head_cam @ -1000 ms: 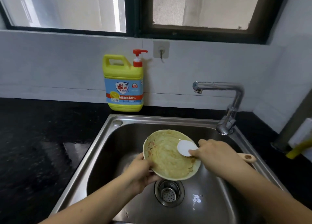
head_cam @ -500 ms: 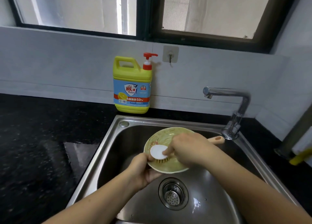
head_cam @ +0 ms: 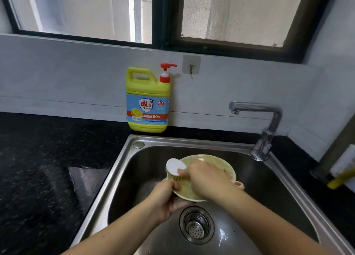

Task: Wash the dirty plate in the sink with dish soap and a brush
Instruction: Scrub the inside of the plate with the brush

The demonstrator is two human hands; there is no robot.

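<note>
Plate, pale yellow-green and smeared with brownish residue, is being held tilted inside the sink, just above and behind the drain strainer. The left hand is gripping its near left edge, the thumb lying over the rim and the other fingers curling underneath. The right hand is covering much of the plate's middle, its fingers wrapping closely round the handle of a brush. The forefinger is stretching forward onto the back of the round white head. Brown bristles are touching the plate at its left rim, and the pale handle end is sticking out past the right rim. Both bare forearms are reaching in from the near edge.

A dark speckled counter is surrounding the steel sink. A chrome tap is rising from the far right corner, its spout pointing left. At the right edge a white and yellow item is showing only in part and cannot be identified.

A yellow soap bottle with a red pump is standing on the counter behind the sink, against the white wall. Its blue label is carrying large red Chinese characters on a white shield, a lemon picture, and a red band reading "50%"; the finer print is too small to read. A wall hook is sticking to the wall just right of the pump. Farthest back, a dark-framed window is spanning the wall.
</note>
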